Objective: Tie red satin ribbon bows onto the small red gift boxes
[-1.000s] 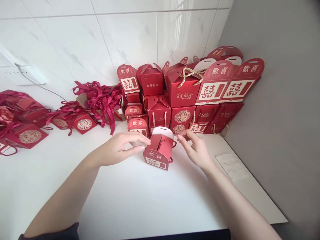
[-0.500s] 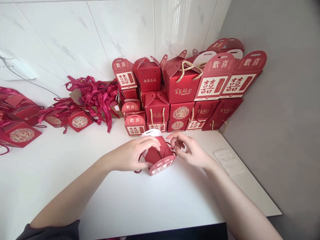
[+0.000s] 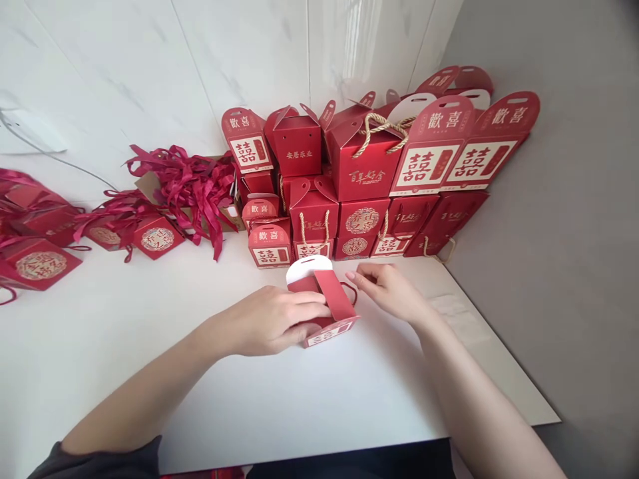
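A small red gift box (image 3: pixel 335 297) stands on the white table with its top partly open. Its far rounded flap (image 3: pixel 305 268) shows a white inside and a slot; the near flap with printed characters tilts toward me. My left hand (image 3: pixel 282 318) grips the box from the left, fingers reaching over its top and tips hidden at the right side flap. A dark red cord handle (image 3: pixel 353 293) loops out on the right side. Just beyond it is my right hand (image 3: pixel 387 287), fingers curled together, apart from the box, with nothing visible in them.
Stacked red gift boxes (image 3: pixel 367 176) stand against the tiled wall, some with gold cord handles. To the left lie a heap of crimson ribbons (image 3: pixel 194 186) and several red boxes with round emblems (image 3: pixel 157 238). A grey wall (image 3: pixel 554 219) bounds the right side.
The right side flap has folded inward over the opening. My right hand has drawn slightly away to the right, its fingers closing. My left fingers have lowered onto the box.
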Motion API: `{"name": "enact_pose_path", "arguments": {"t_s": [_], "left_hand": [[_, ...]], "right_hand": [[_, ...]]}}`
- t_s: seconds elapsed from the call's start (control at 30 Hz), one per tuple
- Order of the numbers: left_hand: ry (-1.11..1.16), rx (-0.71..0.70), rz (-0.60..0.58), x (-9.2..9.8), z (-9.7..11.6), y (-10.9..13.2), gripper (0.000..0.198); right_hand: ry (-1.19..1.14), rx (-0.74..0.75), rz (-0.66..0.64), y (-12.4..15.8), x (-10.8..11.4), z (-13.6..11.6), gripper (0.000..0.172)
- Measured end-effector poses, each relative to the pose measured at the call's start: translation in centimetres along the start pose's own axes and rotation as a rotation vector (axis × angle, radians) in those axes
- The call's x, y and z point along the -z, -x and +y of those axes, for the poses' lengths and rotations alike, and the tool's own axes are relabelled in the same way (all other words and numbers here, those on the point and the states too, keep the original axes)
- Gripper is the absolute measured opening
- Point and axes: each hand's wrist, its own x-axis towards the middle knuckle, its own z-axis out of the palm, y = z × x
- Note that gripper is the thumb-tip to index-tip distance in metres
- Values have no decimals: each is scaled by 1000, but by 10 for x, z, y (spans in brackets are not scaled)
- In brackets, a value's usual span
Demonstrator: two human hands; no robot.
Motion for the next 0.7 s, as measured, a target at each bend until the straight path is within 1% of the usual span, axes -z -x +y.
{"name": "enact_pose_path", "arguments": {"t_s": [0.03,0.07,0.1,0.17,0.2,0.23,0.3,0.37,0.43,0.53,0.63,0.7], "left_hand": [[-18,13,0,-1,3,-1,26],[-37,22,-6,-2,5,-2,23],[-51,26,-15,-3,7,-2,19],[-55,27,-39,-3,9,-1,17],[-47,26,-52,-3,10,1,17],[-35,26,-63,-1,11,2,17],[-18,31,-74,2,12,7,14],[-22,35,-60,7,11,10,11],[-41,50,-43,11,10,13,13],[-45,64,-53,14,7,14,18],[-13,35,-68,13,3,14,20],[-16,-8,-50,12,0,14,18]], "right_hand": [[-1,82,110,0,-2,-3,54],[-1,203,194,1,-4,-7,47],[13,342,240,2,-7,-11,41],[71,587,247,5,-12,-19,36],[106,665,242,6,-14,-22,37],[133,712,243,7,-15,-24,38],[130,751,258,8,-16,-25,43],[68,760,300,10,-13,-22,47],[-7,743,359,11,-9,-18,48],[-69,700,422,12,-2,-13,53],[-27,664,399,10,2,-9,55],[40,653,374,8,1,-8,53]]}}
